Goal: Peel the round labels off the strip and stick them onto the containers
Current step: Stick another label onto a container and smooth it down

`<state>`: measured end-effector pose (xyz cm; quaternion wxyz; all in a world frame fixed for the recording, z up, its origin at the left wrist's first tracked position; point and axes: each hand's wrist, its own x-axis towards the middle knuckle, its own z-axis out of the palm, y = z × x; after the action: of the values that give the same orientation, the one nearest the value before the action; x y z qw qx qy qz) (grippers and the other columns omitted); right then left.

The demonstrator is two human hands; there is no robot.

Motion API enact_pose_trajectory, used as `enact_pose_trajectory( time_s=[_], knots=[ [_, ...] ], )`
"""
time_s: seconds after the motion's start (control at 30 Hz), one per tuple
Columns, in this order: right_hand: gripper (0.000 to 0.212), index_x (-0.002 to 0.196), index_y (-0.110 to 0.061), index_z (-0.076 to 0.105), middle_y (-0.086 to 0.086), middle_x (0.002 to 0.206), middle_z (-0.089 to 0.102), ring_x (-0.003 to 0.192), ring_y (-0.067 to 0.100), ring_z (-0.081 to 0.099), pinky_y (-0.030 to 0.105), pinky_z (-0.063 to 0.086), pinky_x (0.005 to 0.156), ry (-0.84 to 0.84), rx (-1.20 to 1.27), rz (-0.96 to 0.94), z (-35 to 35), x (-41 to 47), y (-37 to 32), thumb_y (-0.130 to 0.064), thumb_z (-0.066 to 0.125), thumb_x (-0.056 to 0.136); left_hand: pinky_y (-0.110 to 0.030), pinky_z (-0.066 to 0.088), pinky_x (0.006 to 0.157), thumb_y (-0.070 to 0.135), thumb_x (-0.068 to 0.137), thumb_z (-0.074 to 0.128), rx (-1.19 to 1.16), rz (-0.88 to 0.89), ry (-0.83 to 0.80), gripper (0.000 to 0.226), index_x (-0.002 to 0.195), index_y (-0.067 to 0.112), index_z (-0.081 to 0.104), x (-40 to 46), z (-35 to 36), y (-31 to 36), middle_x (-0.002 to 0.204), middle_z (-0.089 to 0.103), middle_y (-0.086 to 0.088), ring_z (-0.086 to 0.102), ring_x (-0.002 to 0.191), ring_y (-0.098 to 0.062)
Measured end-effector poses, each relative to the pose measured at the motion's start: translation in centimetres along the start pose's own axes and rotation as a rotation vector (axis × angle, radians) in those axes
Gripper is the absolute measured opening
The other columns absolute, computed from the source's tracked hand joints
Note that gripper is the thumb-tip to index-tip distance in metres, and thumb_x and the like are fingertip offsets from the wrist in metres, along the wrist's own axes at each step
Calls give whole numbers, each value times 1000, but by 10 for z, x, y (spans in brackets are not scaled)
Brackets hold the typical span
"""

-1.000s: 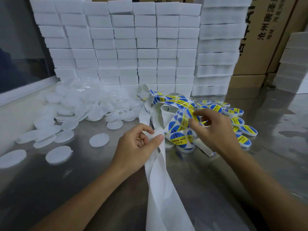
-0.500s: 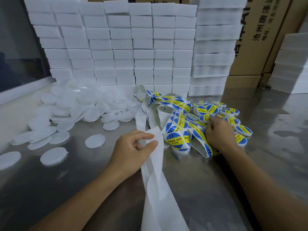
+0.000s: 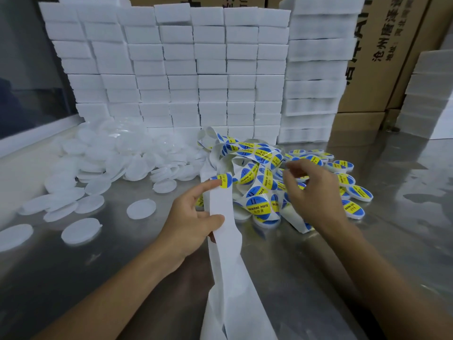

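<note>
A white backing strip (image 3: 226, 244) runs from the table's front edge up to a tangled heap of blue-and-yellow round labels (image 3: 257, 207). My left hand (image 3: 191, 222) grips the strip, thumb on its front, index finger reaching up beside one label (image 3: 224, 180) at the strip's top. My right hand (image 3: 311, 190) hovers over the heap with curled fingers, holding nothing that I can see. Labelled round containers (image 3: 360, 192) lie in a pile to the right. Plain white round containers (image 3: 141, 209) are scattered to the left.
A wall of stacked white blocks (image 3: 181, 69) stands at the back of the steel table (image 3: 404, 217). Cardboard boxes (image 3: 382, 57) rise at the back right. More white stacks (image 3: 426, 99) sit at the far right.
My right hand has lifted off the labelled pile and come back toward the strip. My left hand has slid the strip so a fresh label sits by its index finger.
</note>
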<state>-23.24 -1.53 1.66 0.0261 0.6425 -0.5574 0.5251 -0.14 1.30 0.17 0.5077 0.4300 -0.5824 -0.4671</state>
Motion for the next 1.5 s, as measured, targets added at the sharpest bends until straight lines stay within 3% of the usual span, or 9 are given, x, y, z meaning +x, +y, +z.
enact_pose_trajectory(
  time_s=[0.1,0.17,0.33,0.47,0.67,0.83,1.1,1.27,1.5],
  knots=[
    [10,103,-23,64,-7,72,71,62,6,65,29,52,61,-213,228,34,4,-15,-28,-23,62,93,-53,59,71,-15,80,61,14,38,-60,73,125,42,56,-3,1,5,123,65,10,73,76,-31],
    [13,106,-27,57,-4,77,73,69,10,69,32,57,65,-363,376,99,9,-24,-42,-27,61,94,-58,57,71,-14,80,62,37,62,-108,77,125,47,54,-6,2,9,140,50,15,70,79,-39],
    [21,110,-17,63,3,93,76,82,13,73,22,56,66,-430,729,321,16,-27,-58,-11,68,91,-71,46,70,-10,72,62,-27,89,-190,74,128,38,54,-11,3,15,131,56,21,57,81,-57],
    [27,109,-23,68,-5,105,72,90,4,70,15,53,68,-431,712,412,14,-23,-57,-17,75,84,-50,57,76,-11,76,68,-74,66,-193,72,125,41,56,-10,3,16,135,54,19,69,89,-36],
    [23,103,-16,74,-5,84,73,75,11,69,32,59,76,-393,807,492,14,-23,-57,-10,76,81,-35,60,66,-12,79,68,-164,33,-148,57,122,25,62,-7,3,13,119,68,14,73,89,-28],
    [30,106,-18,73,6,91,76,84,27,72,27,59,69,-420,776,351,15,-26,-56,-4,78,79,-31,60,60,14,69,75,-207,37,-14,40,109,16,69,-6,5,14,102,75,-2,73,84,-25],
    [16,99,-22,78,-2,85,62,65,8,53,26,47,63,-206,265,-186,25,-34,-50,-16,75,85,-25,55,56,-10,80,68,-148,119,130,25,94,10,65,-3,4,9,79,74,-6,70,66,-18],
    [14,99,-23,78,2,89,58,63,19,54,33,45,49,-83,0,-426,21,-33,-51,-24,71,87,-21,52,51,-13,81,65,-58,189,153,28,90,13,63,-4,7,10,75,72,1,65,56,-15],
    [11,91,-23,76,2,93,55,59,18,53,33,41,41,-46,-79,-449,25,-34,-51,-29,68,87,-20,51,52,-10,80,68,1,225,137,34,86,23,64,-6,9,10,78,72,7,62,49,-15]
  ],
)
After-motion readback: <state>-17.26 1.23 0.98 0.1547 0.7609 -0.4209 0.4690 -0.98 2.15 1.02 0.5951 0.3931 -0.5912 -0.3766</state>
